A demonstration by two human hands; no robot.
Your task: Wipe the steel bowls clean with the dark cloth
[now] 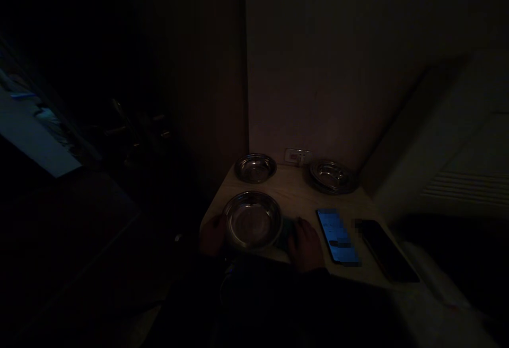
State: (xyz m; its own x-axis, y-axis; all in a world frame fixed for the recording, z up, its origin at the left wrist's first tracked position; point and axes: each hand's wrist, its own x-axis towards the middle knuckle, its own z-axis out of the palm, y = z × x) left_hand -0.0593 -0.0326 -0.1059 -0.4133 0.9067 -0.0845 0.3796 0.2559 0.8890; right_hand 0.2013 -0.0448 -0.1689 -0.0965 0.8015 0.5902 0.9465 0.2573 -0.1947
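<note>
The room is very dark. A steel bowl [252, 222] sits at the near edge of a small pale table [294, 194]. My left hand [212, 235] is against the bowl's left rim, fingers curled round it. My right hand [305, 243] rests on the table at the bowl's right side, fingers bent toward the rim; whether it grips the bowl is unclear in the dark.
Two more steel bowls stand at the back, one left [255, 167] and one right [332, 176]. A lit phone [338, 235] and a dark phone [387, 257] lie right of my hand. A wall socket [297, 156] sits behind the table.
</note>
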